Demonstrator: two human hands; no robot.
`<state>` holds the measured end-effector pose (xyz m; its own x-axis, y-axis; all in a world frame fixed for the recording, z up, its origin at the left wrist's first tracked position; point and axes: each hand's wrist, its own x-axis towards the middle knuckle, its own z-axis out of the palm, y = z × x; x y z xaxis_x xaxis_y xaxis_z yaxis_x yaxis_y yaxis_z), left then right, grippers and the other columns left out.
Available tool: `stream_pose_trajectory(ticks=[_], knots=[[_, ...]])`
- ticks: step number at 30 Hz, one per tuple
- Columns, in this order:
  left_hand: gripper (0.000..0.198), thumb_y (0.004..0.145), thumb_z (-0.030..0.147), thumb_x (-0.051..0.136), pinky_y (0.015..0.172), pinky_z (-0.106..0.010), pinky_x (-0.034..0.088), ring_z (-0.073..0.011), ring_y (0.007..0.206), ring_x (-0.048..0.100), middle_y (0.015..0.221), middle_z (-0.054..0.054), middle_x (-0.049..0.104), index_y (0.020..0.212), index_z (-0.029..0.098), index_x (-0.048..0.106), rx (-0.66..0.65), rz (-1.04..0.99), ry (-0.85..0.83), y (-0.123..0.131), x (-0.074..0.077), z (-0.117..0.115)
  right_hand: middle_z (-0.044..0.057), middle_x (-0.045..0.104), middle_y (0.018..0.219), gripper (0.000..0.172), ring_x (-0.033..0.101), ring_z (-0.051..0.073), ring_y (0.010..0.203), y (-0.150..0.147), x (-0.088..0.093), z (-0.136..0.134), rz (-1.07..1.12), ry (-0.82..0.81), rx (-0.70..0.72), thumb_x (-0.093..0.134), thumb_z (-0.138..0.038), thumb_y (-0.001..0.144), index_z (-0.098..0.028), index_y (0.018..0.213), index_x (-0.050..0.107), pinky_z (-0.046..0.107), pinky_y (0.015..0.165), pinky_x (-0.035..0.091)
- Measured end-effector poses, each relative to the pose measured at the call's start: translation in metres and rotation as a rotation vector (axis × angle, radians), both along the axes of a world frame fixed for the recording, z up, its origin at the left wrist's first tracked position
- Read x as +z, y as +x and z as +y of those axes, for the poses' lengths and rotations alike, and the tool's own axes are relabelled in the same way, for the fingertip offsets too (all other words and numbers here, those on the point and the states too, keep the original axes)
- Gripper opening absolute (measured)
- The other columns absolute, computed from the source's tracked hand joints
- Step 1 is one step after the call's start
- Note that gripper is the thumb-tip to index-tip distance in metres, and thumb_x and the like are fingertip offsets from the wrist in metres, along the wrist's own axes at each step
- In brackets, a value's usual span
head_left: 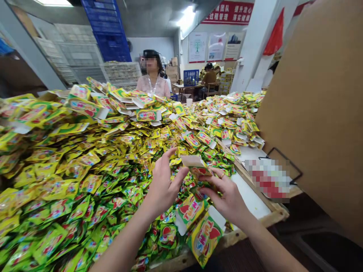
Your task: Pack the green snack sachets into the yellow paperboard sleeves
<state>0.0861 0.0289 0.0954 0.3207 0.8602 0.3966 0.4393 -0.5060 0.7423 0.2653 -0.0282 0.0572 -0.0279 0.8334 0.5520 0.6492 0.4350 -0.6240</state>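
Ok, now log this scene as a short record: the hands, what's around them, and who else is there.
Right hand: pinching a foil packet with a white card flap
Left hand: raised beside the packet, thumb near its edge
Around hands: heap of yellow-green foil packets on a wood-edged table
Right side: upright cardboard sheet
People: a co-worker beyond the heap; another person seated further back

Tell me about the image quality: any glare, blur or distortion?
In the head view, the ceiling light is blown out white, the wide lens bows the table edge, the packets show glossy glare, and a patch at right is pixelated.
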Motion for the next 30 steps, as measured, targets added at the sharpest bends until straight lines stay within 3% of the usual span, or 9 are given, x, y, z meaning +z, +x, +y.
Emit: stream_pose_trajectory(ticks=[3,5,7,11,14,16,18,23,30], knots=[[0.065,0.078,0.051,0.056,0.104,-0.040,0.035,-0.0278,0.132,0.035,0.139,-0.014,0.042,0.131,0.020,0.035,-0.039,-0.124,-0.218,-0.018,-0.023,-0.017,0.012,0.056,0.121,0.029,0.058,0.025,0.111,-0.043,0.001,0.002,0.020,0.058,0.078,0.050,-0.013,0.084,-0.023,0.107,0.064,0.039,0.091,0.051],[0.062,0.079,0.052,0.053,0.100,-0.036,0.041,-0.0252,0.125,0.045,0.131,-0.013,0.050,0.129,0.020,0.035,-0.085,-0.226,-0.329,-0.023,-0.035,-0.023,0.013,0.051,0.130,0.033,0.056,0.026,0.114,-0.064,-0.001,-0.001,-0.009,0.016,0.211,0.046,-0.009,0.084,-0.021,0.111,0.061,0.040,0.092,0.050],[0.056,0.080,0.052,0.051,0.092,-0.033,0.047,-0.0222,0.109,0.056,0.117,-0.011,0.058,0.124,0.020,0.037,-0.041,-0.291,-0.354,-0.026,-0.041,-0.022,0.014,0.048,0.133,0.031,0.057,0.026,0.114,-0.072,-0.002,-0.005,-0.058,-0.066,0.316,0.048,-0.008,0.083,-0.020,0.107,0.063,0.039,0.091,0.051],[0.047,0.078,0.052,0.054,0.071,-0.030,0.051,-0.0194,0.078,0.063,0.087,-0.004,0.064,0.110,0.020,0.040,0.132,-0.163,-0.210,-0.036,-0.046,-0.012,0.009,0.059,0.123,0.020,0.059,0.025,0.111,-0.050,0.006,-0.007,-0.057,-0.201,0.373,0.059,-0.010,0.077,-0.023,0.089,0.068,0.036,0.085,0.054],[0.047,0.072,0.049,0.062,0.066,-0.031,0.049,-0.0218,0.072,0.063,0.079,-0.002,0.064,0.105,0.021,0.045,0.277,0.118,-0.015,-0.044,-0.054,-0.008,0.004,0.069,0.091,0.017,0.068,0.019,0.082,-0.032,0.019,-0.004,0.215,-0.187,0.231,0.062,-0.020,0.080,-0.024,0.095,0.067,0.030,0.068,0.057],[0.045,0.071,0.046,0.063,0.069,-0.032,0.049,-0.0234,0.076,0.065,0.082,-0.004,0.065,0.106,0.022,0.048,0.284,0.246,0.091,-0.046,-0.062,-0.010,0.001,0.069,0.078,0.019,0.065,0.015,0.064,-0.032,0.026,-0.001,0.384,-0.111,0.104,0.064,-0.025,0.079,-0.024,0.098,0.066,0.026,0.056,0.054],[0.045,0.071,0.043,0.063,0.070,-0.031,0.050,-0.0229,0.078,0.065,0.086,-0.005,0.066,0.108,0.022,0.049,0.240,0.285,0.156,-0.047,-0.069,-0.015,0.001,0.069,0.079,0.020,0.064,0.014,0.063,-0.041,0.029,0.004,0.425,0.007,0.000,0.065,-0.026,0.078,-0.024,0.099,0.065,0.025,0.054,0.052],[0.046,0.071,0.042,0.062,0.068,-0.028,0.051,-0.0215,0.076,0.066,0.087,-0.005,0.065,0.109,0.021,0.046,0.251,0.279,0.232,-0.051,-0.077,-0.024,0.004,0.070,0.086,0.017,0.065,0.017,0.076,-0.057,0.027,0.017,0.096,0.206,-0.015,0.063,-0.020,0.078,-0.023,0.094,0.067,0.031,0.070,0.053],[0.047,0.068,0.036,0.063,0.060,-0.028,0.050,-0.0199,0.066,0.066,0.082,-0.003,0.065,0.107,0.020,0.043,0.261,0.261,0.364,-0.053,-0.076,-0.026,0.003,0.069,0.079,0.017,0.062,0.015,0.067,-0.052,0.033,0.015,-0.058,0.024,0.090,0.061,-0.021,0.078,-0.020,0.093,0.068,0.028,0.063,0.050]])
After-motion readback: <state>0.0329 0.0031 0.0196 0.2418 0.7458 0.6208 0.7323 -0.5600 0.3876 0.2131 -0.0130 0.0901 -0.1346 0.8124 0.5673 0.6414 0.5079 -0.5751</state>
